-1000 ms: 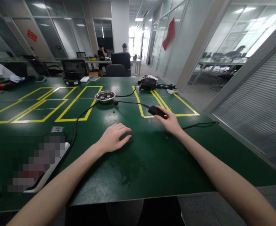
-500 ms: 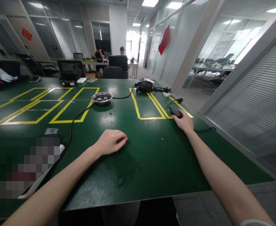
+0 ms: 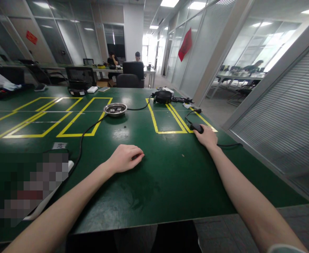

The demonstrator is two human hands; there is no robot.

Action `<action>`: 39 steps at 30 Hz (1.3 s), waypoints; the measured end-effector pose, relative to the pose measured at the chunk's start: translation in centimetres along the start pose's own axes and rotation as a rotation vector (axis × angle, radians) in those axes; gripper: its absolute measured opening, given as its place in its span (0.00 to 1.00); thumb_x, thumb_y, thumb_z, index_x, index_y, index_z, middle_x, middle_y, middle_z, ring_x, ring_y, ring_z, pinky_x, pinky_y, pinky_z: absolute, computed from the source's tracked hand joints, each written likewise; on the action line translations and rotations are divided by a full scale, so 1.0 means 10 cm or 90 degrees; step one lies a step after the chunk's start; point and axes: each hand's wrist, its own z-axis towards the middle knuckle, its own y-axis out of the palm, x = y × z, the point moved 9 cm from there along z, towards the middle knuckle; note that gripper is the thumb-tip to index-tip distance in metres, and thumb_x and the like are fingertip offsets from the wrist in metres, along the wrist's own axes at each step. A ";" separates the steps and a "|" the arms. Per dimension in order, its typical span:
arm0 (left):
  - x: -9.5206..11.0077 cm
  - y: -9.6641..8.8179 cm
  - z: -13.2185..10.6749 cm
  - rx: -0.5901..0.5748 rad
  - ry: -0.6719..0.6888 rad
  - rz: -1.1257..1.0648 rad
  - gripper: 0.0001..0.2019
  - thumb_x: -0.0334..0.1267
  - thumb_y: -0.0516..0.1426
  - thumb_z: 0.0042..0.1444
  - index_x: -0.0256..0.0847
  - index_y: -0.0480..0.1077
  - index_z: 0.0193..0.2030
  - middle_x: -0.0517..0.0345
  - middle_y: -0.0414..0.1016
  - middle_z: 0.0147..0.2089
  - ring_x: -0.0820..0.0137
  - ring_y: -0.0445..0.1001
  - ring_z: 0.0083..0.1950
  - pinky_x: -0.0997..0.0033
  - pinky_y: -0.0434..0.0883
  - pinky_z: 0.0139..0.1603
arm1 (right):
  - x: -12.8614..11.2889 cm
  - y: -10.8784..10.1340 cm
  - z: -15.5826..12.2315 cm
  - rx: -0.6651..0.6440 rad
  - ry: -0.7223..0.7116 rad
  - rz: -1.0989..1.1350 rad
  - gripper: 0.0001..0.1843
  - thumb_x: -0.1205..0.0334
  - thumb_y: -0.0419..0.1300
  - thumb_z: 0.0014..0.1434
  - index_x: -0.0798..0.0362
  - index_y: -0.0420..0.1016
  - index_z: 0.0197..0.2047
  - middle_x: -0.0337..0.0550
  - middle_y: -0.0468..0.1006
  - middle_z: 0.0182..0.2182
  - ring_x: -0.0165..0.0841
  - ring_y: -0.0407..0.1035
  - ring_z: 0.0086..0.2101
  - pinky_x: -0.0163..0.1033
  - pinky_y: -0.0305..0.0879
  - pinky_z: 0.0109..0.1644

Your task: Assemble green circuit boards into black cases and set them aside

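Observation:
My right hand is closed around a black power adapter at the right of the green table, over the yellow tape. A short cable curves from its far end to a black plug. Another black cord trails out to the right behind the hand. Nearer the middle, my left hand rests on the tabletop with its fingers curled and the thumb against the fingertips. Nothing shows in it.
A round metal dish with small metal pieces stands beyond my left hand; a black cable runs past it. Yellow tape outlines mark the table. A black bundle lies at the back, a blurred-out item at left. Two people sit far behind.
The plug and its short cable have shifted slightly left, and the adapter has turned a little in my right hand. My left hand keeps its place. The view has shifted slightly.

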 end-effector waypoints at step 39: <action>0.02 -0.04 -0.01 0.033 0.024 0.022 0.13 0.37 0.52 0.68 0.40 0.77 0.39 0.56 0.84 0.36 0.69 0.80 0.34 0.72 0.70 0.35 | 0.23 0.00 0.08 0.026 0.058 0.024 0.23 0.49 0.65 0.56 0.53 0.83 0.51 0.56 0.82 0.45 0.52 0.76 0.46 0.49 0.72 0.47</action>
